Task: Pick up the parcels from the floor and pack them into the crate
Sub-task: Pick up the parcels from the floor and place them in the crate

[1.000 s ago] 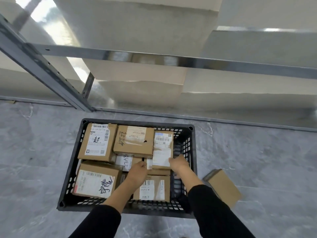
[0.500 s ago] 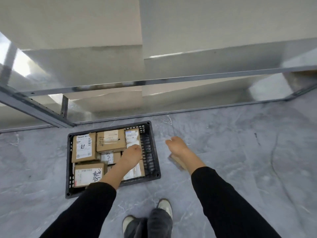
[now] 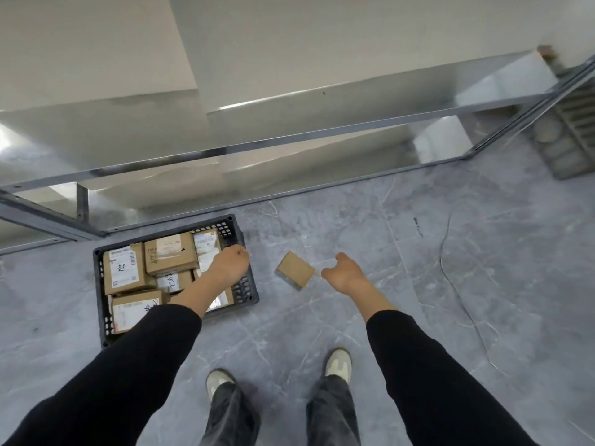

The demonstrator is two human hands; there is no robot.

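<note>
Below, a brown parcel [image 3: 296, 272] lies on the floor [image 3: 418, 284], right of the packed crate [image 3: 98, 284]; the right hand [image 3: 346, 274], loosely open and empty, hovers beside it, while the left hand [image 3: 230, 264] hangs empty over the crate.

left forearm [image 3: 193, 294] hides front parcels, labels blurred

One black crate [image 3: 248, 292], six visible parcels inside, one parcel on the floor [image 3: 295, 273], two hands.
</note>
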